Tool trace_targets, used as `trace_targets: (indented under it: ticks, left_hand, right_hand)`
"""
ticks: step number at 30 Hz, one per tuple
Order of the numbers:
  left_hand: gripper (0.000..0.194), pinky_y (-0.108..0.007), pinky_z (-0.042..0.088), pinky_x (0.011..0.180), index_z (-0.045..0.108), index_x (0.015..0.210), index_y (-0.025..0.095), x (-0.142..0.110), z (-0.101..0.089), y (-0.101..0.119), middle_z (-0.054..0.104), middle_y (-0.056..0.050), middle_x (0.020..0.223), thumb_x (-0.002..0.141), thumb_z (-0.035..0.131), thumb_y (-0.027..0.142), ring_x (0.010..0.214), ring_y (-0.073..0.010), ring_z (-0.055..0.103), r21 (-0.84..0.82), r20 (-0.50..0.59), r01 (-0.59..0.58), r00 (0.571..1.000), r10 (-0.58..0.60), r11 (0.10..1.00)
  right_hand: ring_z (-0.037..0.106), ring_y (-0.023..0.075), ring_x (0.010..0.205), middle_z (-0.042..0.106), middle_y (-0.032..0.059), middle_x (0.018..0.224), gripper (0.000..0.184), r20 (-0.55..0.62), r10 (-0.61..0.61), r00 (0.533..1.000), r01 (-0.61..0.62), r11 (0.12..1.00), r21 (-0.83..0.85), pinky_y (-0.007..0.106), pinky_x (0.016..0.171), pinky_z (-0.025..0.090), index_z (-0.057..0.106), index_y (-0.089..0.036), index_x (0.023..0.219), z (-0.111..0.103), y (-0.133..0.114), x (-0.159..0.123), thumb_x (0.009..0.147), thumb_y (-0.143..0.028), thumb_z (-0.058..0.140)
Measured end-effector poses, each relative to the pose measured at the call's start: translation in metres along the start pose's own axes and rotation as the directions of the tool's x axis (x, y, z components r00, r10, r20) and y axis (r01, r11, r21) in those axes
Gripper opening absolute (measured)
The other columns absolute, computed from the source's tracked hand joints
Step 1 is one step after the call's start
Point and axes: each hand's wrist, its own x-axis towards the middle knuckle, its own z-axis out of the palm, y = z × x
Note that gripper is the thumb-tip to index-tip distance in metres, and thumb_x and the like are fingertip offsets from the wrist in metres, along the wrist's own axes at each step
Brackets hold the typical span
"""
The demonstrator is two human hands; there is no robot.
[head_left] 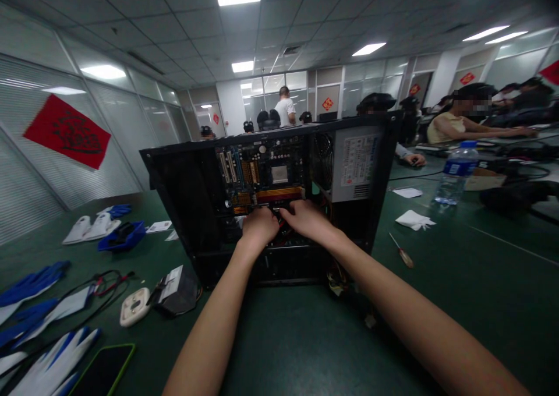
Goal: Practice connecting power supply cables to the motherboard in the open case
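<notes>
Head view: my left hand (pixel 261 226) and right hand (pixel 309 220) inside case (pixel 186 192), grip unclear; I judge board (pixel 279 173) fragile, case heavy; hold frame (pixel 385 169).

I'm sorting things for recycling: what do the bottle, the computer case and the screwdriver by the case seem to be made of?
Bottle: likely clear, glossy plastic; it is see-through, with a blue cap.
Computer case: probably black-painted sheet metal, judging by its thin, straight edges.
Screwdriver: shaft seemingly metal, being thin and greyish; the amber-brown handle could be plastic or wood.
</notes>
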Motion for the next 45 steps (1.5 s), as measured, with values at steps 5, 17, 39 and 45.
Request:
trace_targets:
  ticks: [5,17,39,45]
  left_hand:
    - [0.031,-0.037,0.052,0.077,0.074,0.093,0.013,0.000,0.000,0.001,0.075,-0.021,0.100,0.089,0.047,0.030,0.095,-0.0328,0.071,-0.004,0.000,-0.004,1.000,0.004,1.000]
    - [0.032,-0.035,0.052,0.076,0.074,0.094,0.014,-0.002,0.001,0.001,0.075,-0.020,0.099,0.089,0.047,0.031,0.094,-0.0313,0.071,0.000,-0.005,-0.004,1.000,0.004,1.000]
    - [0.033,-0.033,0.051,0.076,0.074,0.100,0.011,0.016,-0.001,-0.003,0.074,-0.023,0.103,0.090,0.046,0.026,0.096,-0.0308,0.072,-0.019,0.069,-0.076,0.995,0.077,0.997]
    - [0.034,-0.033,0.050,0.074,0.074,0.100,0.011,0.025,0.005,-0.010,0.074,-0.023,0.105,0.090,0.046,0.028,0.096,-0.0318,0.072,-0.054,0.069,-0.097,0.992,0.101,0.994]
  right_hand:
    - [0.071,0.0268,0.086,0.075,0.0146,0.093,0.041,-0.008,0.004,1.000,-0.004,1.000,-0.013,0.030,0.063,0.042,0.073,-0.014,0.093,-0.001,-0.001,-0.003,0.098,-0.046,0.047]
    - [0.071,0.0262,0.086,0.075,0.0147,0.093,0.040,-0.005,-0.007,1.000,0.007,1.000,-0.001,0.030,0.065,0.043,0.073,-0.015,0.092,0.000,-0.002,-0.004,0.098,-0.045,0.047]
    - [0.071,0.0264,0.090,0.074,0.0152,0.096,0.041,0.004,-0.005,1.000,0.005,1.000,-0.025,0.030,0.066,0.040,0.067,-0.015,0.096,0.007,0.000,-0.003,0.102,-0.044,0.038]
    - [0.070,0.0253,0.088,0.074,0.0150,0.096,0.039,-0.006,0.001,1.000,-0.001,1.000,-0.007,0.029,0.065,0.037,0.066,-0.015,0.095,0.010,0.000,-0.001,0.102,-0.042,0.040]
